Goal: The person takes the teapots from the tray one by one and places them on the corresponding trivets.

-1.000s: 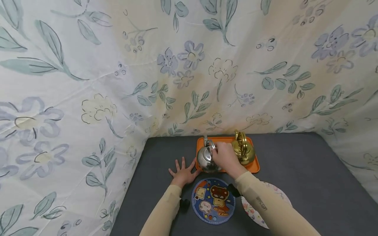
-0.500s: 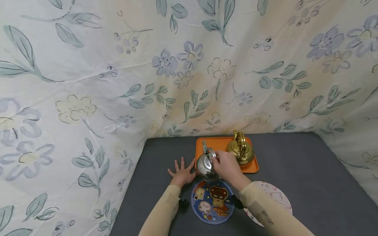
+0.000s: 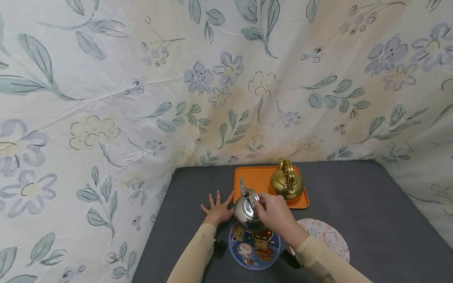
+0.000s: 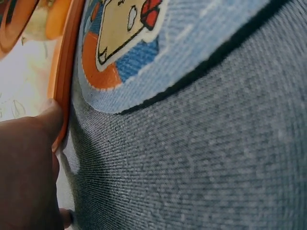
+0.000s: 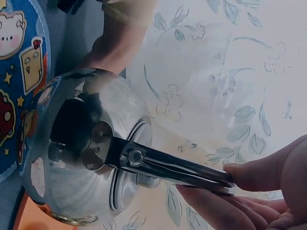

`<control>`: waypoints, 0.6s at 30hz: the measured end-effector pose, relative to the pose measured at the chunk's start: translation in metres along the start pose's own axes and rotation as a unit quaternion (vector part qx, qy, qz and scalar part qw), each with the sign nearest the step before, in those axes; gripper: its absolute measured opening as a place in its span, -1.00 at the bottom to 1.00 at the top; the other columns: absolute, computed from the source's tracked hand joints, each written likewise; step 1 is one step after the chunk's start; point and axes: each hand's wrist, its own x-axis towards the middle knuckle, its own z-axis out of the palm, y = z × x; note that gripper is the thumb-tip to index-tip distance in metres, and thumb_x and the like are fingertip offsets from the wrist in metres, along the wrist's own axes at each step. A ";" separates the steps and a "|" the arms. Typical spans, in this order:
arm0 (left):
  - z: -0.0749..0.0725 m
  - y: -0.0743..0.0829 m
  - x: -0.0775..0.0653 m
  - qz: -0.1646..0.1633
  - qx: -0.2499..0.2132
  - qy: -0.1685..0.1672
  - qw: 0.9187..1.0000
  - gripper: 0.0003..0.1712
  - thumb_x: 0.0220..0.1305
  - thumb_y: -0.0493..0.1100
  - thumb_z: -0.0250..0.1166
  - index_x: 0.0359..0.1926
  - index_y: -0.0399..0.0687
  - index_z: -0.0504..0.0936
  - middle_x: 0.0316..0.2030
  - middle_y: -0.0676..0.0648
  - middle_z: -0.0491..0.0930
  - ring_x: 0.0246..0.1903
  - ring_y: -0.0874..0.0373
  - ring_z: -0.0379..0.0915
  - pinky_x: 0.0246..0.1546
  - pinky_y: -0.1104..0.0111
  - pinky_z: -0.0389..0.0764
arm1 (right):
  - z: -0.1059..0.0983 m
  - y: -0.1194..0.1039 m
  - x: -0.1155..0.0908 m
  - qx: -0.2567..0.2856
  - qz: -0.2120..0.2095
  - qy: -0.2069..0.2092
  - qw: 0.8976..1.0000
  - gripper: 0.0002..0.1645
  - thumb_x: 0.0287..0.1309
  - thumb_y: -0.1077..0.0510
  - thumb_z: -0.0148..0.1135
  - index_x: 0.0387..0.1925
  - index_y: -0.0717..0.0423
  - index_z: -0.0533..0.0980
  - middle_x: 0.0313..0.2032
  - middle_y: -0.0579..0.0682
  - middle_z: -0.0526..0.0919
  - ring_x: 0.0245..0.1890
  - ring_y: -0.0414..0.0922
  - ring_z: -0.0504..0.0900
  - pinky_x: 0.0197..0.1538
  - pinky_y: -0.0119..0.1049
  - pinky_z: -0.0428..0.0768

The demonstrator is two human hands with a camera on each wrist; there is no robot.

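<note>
My right hand (image 3: 276, 214) grips the top handle of a small silver kettle (image 3: 247, 214). In the right wrist view, thumb and fingers pinch the kettle's metal handle (image 5: 177, 167) from both sides. The kettle overlaps the far part of a round blue mat (image 3: 255, 251) with cartoon figures, its spout pointing away. My left hand (image 3: 218, 212) lies with spread fingers on the dark table, beside the near left corner of an orange tray (image 3: 256, 173). In the left wrist view, the left thumb (image 4: 53, 117) touches the tray's edge. A gold kettle (image 3: 287, 182) stands on the tray's right side.
A round pink-and-white patterned mat (image 3: 329, 239) lies right of the blue mat, partly under my right forearm. The dark grey table (image 3: 357, 196) reaches back to a floral curtain (image 3: 226, 118), which also hangs along the left side.
My right hand has carried the silver kettle off the orange tray, toward me and over the blue mat. The left hand has stayed in place; the gold kettle still stands on the tray.
</note>
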 end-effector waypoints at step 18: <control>-0.004 0.001 -0.004 0.013 -0.004 0.001 1.000 -0.10 0.30 0.61 -0.11 0.58 0.55 0.03 0.61 -0.23 -0.26 0.54 -0.44 -0.50 0.25 -0.58 -0.30 | 0.008 -0.004 -0.028 0.007 -0.002 -0.012 1.000 -0.78 0.20 0.29 0.38 -0.12 0.31 0.67 -0.46 -0.02 0.73 -0.57 -0.33 0.57 -0.51 -0.46 0.49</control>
